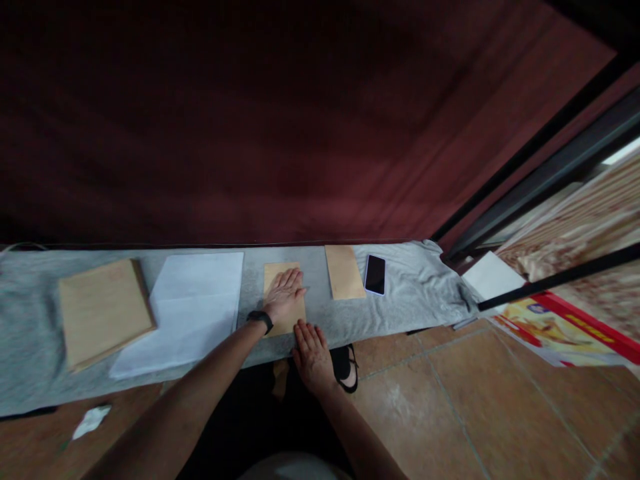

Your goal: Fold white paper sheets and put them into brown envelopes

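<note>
Grey cloth-covered table [410, 287] across the lower frame. At lower centre, brown paper rectangle [287, 323], perhaps an envelope, long axis running up the frame, directly under the nearer left hand [283, 295]: fingers flat, gripping nothing. Right hand [314, 360] at its lower-right corner, fingers extended, likewise without a grip.

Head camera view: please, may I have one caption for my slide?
The left hand lies flat on a tan rectangular paper piece on grey cloth, the right hand near the paper's corner.
</note>
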`<state>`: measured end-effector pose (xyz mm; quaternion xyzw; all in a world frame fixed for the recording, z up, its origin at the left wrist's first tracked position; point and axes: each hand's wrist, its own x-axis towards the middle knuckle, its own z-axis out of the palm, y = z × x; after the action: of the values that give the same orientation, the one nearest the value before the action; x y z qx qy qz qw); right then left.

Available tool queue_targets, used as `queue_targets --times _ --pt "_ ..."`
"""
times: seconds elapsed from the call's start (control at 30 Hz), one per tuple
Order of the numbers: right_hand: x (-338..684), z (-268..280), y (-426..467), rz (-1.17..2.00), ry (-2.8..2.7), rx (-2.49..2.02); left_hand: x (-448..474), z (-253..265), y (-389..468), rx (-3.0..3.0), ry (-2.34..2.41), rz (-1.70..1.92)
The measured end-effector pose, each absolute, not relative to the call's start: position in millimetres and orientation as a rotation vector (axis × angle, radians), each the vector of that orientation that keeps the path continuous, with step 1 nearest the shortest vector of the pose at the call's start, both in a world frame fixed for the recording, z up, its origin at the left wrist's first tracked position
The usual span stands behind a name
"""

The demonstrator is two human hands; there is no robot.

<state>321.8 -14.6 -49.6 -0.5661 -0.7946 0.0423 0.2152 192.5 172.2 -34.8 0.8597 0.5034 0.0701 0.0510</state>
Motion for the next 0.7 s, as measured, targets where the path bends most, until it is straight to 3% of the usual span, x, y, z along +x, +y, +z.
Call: queue_targets --times 0.7 --pt "323 -51 -17 0.105 -2.233 -1.554 143 -44 31 2.788 1.271 0.402"
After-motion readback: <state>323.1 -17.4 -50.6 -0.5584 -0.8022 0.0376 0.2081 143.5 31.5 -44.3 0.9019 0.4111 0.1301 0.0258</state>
